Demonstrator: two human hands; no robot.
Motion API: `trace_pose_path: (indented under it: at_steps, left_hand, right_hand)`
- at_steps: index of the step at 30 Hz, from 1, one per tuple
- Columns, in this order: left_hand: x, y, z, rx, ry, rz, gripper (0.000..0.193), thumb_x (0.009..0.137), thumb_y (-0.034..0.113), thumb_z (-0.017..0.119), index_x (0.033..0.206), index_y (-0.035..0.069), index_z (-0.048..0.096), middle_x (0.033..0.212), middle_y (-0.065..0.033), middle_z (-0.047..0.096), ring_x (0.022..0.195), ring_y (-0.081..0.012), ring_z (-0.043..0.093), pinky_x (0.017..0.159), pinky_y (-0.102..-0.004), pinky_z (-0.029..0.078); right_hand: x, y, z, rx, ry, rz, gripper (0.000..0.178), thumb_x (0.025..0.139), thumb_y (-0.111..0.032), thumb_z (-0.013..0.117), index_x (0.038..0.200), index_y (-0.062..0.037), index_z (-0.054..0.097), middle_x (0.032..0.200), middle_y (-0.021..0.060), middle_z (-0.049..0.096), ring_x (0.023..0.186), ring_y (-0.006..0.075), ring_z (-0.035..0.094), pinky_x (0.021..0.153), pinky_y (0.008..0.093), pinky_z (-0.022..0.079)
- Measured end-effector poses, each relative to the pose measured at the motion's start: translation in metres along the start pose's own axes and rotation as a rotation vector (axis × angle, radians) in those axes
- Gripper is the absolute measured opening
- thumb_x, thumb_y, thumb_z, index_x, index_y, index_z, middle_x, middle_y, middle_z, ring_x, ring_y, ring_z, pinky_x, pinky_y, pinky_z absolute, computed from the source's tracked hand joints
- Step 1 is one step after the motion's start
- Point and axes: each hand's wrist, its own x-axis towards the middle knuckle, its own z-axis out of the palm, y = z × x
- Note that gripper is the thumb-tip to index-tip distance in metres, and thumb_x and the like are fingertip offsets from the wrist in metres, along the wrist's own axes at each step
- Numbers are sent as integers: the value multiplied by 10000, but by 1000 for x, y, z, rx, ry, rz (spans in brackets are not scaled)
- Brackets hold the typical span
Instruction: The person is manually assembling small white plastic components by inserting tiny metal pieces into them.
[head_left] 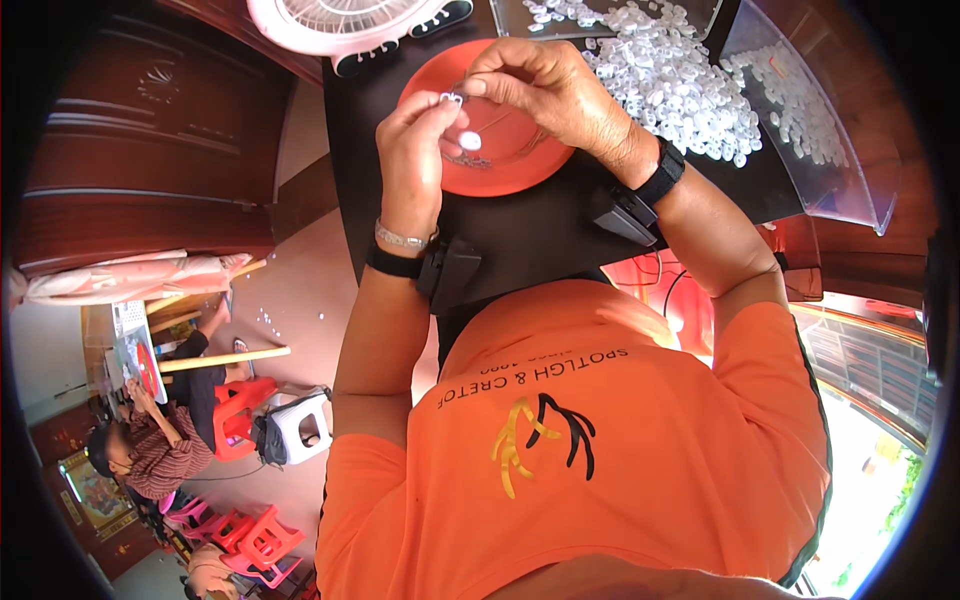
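Note:
Over a round orange-red plate point(520, 172), my two hands meet close together. My left hand point(408, 150) is closed, pinching a small white plastic piece point(452, 98) between thumb and forefinger. Another rounded white piece point(469, 141) shows beside its lower fingers; whether they hold it or it lies on the plate I cannot tell. My right hand point(560, 95) is closed in a pinch right at the first piece, its fingertips on something too small to make out. Thin metal bits point(470, 160) lie on the plate below the left fingers.
A big heap of small white plastic pieces point(680, 95) covers the black table point(530, 235) at right. A clear plastic tray point(840, 190) with more pieces stands beyond it. A white fan point(340, 20) is at the far left. Another person point(150, 450) sits at left near stools point(240, 415).

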Motion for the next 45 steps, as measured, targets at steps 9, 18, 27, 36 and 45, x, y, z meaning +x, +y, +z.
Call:
trace_pose_path:
  at_steps: [9,18,27,36,45]
  left_hand:
    - [-5,2,1,-43,-158,14,164,858,164,570,782,23,604,664,-10,579,565,-57,501,507,-187,370]
    - [-5,1,1,-63,-175,37,153,865,162,565,791,32,596,671,-2,575,569,-48,492,509,-180,367]
    - [-9,2,6,40,-155,68,162,890,152,511,797,32,568,684,-16,555,592,-68,484,536,-196,360]
    - [-11,2,8,44,-144,67,159,890,158,518,781,49,557,674,1,542,584,-56,467,524,-192,349]
    - [-14,-2,12,44,-126,133,176,890,155,517,744,57,529,654,24,505,564,-35,423,505,-176,319]
  right_hand:
    - [1,-4,-3,300,-84,352,296,895,-328,616,866,-38,673,682,-6,607,645,59,552,624,219,498]
    - [2,-7,-4,311,-157,316,271,912,-300,598,849,-41,649,711,-19,612,671,46,547,640,222,494]
    - [1,-3,-2,292,-149,317,247,916,-262,597,827,-33,622,702,-22,602,676,54,539,638,221,473]
    - [0,-5,-1,272,-167,282,251,925,-241,585,819,-14,610,681,-21,575,666,47,514,622,224,459]
    - [-3,-4,4,275,-155,238,238,932,-198,572,799,-3,603,653,-14,569,651,39,517,616,219,462]
